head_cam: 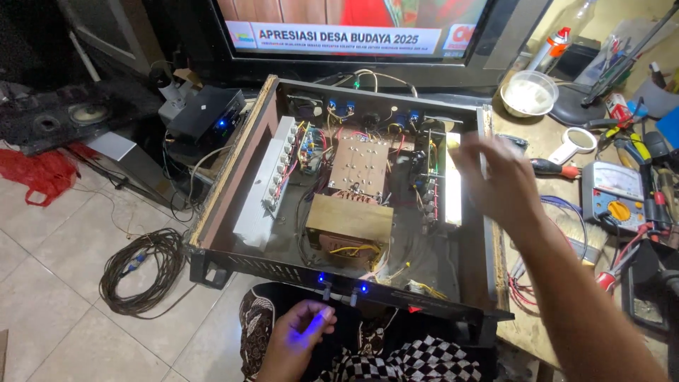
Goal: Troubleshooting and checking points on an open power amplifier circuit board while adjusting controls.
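Left hand (297,339), bottom centre of the frame: fingers loosely curled, holding nothing, lit blue, just below the front panel knobs (338,293) of the amplifier (339,198). Right hand (498,180), right of centre: open, fingers spread and motion-blurred, holding nothing, above the amplifier's right side wall. The amplifier fills the middle of the frame, lid off, showing a transformer (350,228), a circuit board (361,164) and a white heat sink (272,185) at its left. Right of the frame: a multimeter (614,198) amid tools on a workbench (537,134), with a white bowl (528,93) above. Lower left: a coiled cable (141,269) on the tiled floor. Top: a television (353,32).
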